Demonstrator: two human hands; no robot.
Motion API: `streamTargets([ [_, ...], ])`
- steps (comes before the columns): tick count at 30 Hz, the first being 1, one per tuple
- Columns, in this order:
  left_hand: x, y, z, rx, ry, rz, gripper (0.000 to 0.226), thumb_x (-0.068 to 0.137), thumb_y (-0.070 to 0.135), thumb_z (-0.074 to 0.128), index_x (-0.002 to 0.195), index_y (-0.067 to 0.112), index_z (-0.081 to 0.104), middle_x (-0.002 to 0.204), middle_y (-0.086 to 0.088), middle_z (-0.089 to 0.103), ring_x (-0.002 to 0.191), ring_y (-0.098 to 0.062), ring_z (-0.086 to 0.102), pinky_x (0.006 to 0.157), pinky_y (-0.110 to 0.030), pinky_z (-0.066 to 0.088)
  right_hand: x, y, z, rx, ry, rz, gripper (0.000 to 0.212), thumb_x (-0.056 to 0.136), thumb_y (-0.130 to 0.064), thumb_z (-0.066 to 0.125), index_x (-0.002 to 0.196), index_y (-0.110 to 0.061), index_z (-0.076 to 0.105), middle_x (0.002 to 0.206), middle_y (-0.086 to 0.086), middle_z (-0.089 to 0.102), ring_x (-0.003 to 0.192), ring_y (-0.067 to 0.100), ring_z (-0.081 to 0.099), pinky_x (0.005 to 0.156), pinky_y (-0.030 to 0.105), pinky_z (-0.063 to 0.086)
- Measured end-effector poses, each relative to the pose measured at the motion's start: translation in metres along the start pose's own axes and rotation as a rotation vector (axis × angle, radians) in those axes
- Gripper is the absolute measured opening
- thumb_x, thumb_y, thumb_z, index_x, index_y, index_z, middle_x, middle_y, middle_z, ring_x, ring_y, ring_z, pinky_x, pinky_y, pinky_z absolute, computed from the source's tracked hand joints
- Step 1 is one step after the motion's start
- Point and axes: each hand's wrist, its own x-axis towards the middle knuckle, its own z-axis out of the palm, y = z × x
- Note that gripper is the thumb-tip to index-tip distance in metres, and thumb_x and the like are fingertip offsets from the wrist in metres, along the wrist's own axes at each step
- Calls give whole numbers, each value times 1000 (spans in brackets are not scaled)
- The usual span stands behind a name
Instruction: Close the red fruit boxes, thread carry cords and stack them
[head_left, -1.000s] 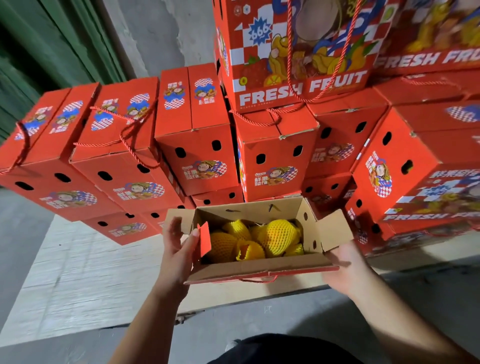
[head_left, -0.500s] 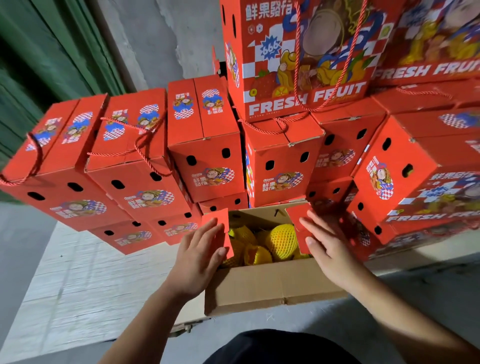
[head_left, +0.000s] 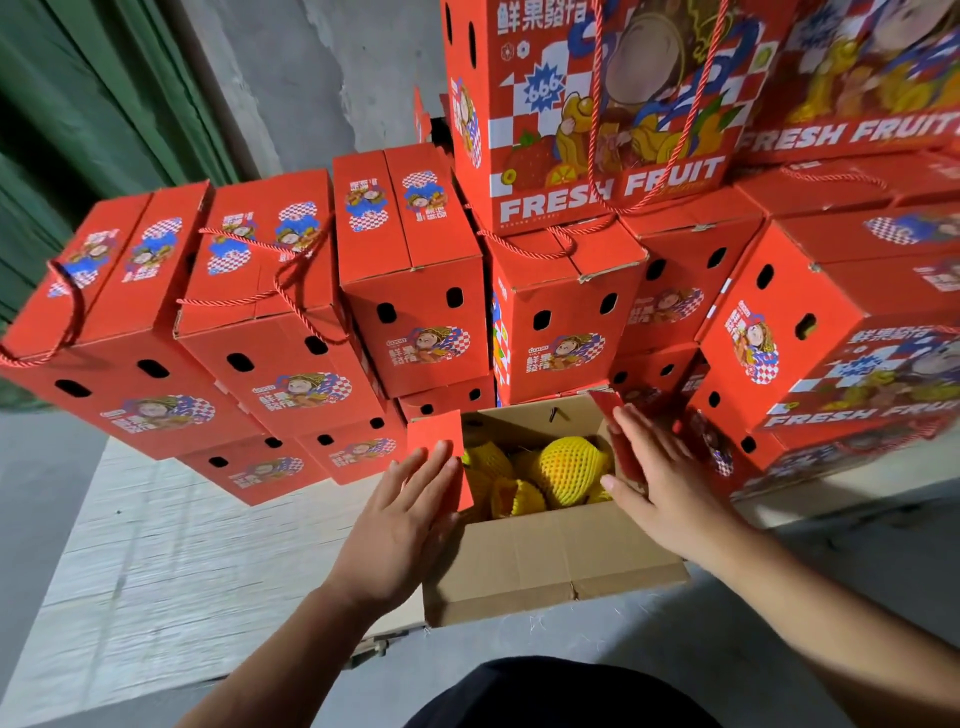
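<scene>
An open fruit box (head_left: 550, 566) stands in front of me, its brown inner flap folded toward me. Inside lie several yellow fruits in foam netting (head_left: 563, 470). My left hand (head_left: 400, 519) presses flat, fingers straight, against the red left end flap (head_left: 439, 441). My right hand (head_left: 660, 478) presses flat against the red right end flap (head_left: 618, 441). Both flaps stand upright, tilted slightly inward. No cord is visible on this box.
Closed red boxes (head_left: 415, 291) are stacked behind and to both sides, several with red carry cords (head_left: 306, 306). A tall box printed "FRESH FRUIT" (head_left: 597, 114) stands on top. The boxes rest on a pale board (head_left: 156, 571); a grey wall and green shutter lie behind.
Both hands left the box's sides and raised the red end flaps from lying outward to upright. The near long flap dropped toward me, showing its brown inside.
</scene>
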Motion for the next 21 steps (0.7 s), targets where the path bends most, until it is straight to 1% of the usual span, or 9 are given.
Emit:
streamTargets([
  [3,3,-4,-2,-38,85,57,54,109,51,41,148,18,57,167,0,36,150,-25,37,121,-42,35,6,-6,6,213,92,124,84,94,-52,62,162,-35,15,168,-3,24,155,19,23,123,45,30],
  [5,11,-2,-3,-102,172,16,42,109,45,44,129,18,69,151,0,53,129,-24,50,110,-43,43,9,-5,10,292,164,210,71,101,-43,56,162,-33,22,167,-1,30,153,22,29,121,48,33],
  [7,23,1,-3,-227,301,-137,27,107,37,52,112,16,67,123,0,64,108,-25,57,92,-50,50,8,-8,14,332,239,267,63,105,-36,48,162,-30,23,166,2,30,152,26,31,121,48,34],
  [9,35,3,-1,-469,390,-347,14,103,33,65,109,26,56,111,3,62,103,-22,62,82,-51,57,6,-10,17,353,279,258,64,106,-26,50,162,-26,20,165,6,28,150,28,32,119,47,35],
  [12,42,2,1,-836,369,-582,64,83,54,80,130,36,41,127,-3,53,119,-22,60,91,-50,61,1,-9,19,288,342,193,55,99,-16,59,146,-14,29,142,14,40,122,36,52,98,56,50],
  [15,43,0,7,-972,234,-583,123,69,69,84,163,32,14,156,-6,39,146,-26,43,117,-56,42,-4,-9,20,242,464,156,44,94,-15,63,127,-14,32,118,10,45,95,29,55,75,48,52],
  [17,42,5,10,-899,182,-517,125,73,65,83,166,35,4,164,-4,33,153,-25,31,124,-57,31,-7,-7,22,229,481,127,45,94,-14,64,126,-15,32,113,7,48,92,22,53,74,46,52],
  [19,42,5,10,-696,142,-509,122,71,67,71,165,42,-3,162,-7,30,151,-28,27,124,-56,27,-8,-5,23,229,398,125,41,96,-21,59,127,-17,32,114,10,55,93,29,58,77,50,54],
  [21,39,4,9,-441,30,-461,123,68,75,56,164,40,-12,169,-11,14,153,-35,18,122,-55,23,-6,-4,22,151,279,95,38,96,-27,54,128,-19,37,128,12,54,109,33,59,87,52,52],
])
